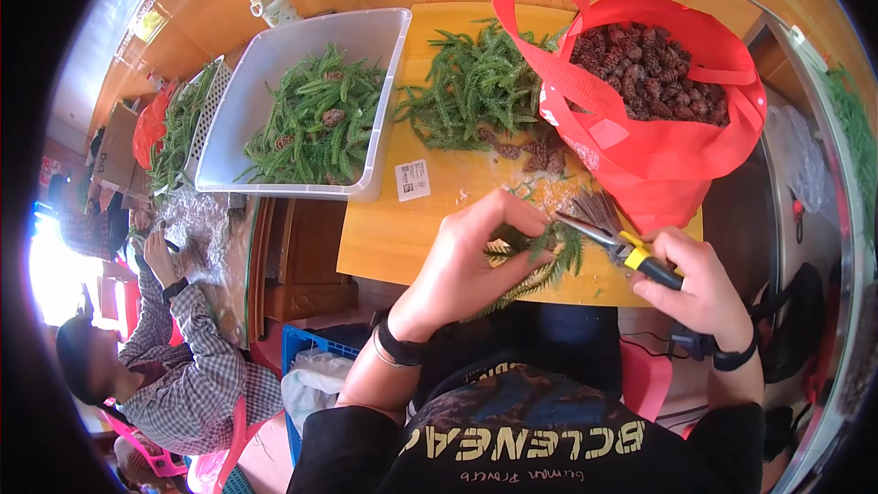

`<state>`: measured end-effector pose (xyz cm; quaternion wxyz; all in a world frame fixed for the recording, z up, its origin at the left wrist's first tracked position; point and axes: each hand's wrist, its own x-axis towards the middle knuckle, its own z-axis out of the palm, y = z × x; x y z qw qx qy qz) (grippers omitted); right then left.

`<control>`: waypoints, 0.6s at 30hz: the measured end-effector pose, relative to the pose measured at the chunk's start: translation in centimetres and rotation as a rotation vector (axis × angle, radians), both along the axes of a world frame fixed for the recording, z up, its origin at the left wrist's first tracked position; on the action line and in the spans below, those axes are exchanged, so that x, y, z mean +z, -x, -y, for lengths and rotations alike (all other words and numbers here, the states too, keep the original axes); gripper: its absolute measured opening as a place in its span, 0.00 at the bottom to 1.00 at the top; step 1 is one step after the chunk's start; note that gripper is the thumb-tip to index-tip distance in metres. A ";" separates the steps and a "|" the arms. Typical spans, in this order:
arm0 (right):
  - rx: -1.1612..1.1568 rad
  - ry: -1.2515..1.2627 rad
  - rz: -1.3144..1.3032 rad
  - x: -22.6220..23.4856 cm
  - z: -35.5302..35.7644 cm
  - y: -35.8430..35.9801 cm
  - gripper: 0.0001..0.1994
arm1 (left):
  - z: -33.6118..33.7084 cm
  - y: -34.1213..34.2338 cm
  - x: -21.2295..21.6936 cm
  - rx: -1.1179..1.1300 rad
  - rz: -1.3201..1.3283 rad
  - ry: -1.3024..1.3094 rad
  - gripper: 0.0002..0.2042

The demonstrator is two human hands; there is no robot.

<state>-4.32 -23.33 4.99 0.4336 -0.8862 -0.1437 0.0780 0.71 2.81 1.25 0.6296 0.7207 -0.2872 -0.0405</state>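
A green artificial pine sprig is pinched in my left hand, its needles hanging over the table's front edge. My right hand is closed round the yellow-and-black handles of a pair of pliers. The metal jaws reach to the sprig close to my left fingertips; what exactly they grip is too small to tell. Behind the pliers lies a bundle of thin wires. Several loose pine cones lie just beyond my hands, beside a pile of green sprigs.
On the yellow table stand a red bag full of pine cones, at the right, and a clear plastic bin of sprigs and cones, at the left. A white label lies between. Farther left, a person in a checked shirt works at another table.
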 end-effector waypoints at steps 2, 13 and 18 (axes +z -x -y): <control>-0.036 0.014 -0.001 -1.9 1.1 -0.4 0.11 | -0.5 -0.1 -0.4 -0.029 -0.128 0.072 0.13; -0.066 0.623 0.297 -8.8 2.7 -0.6 0.16 | -1.0 -0.2 -2.2 -0.359 -0.609 0.454 0.17; 0.023 0.318 0.490 -2.3 -0.7 -1.3 0.19 | -0.4 0.0 -2.0 -0.463 -0.718 0.471 0.17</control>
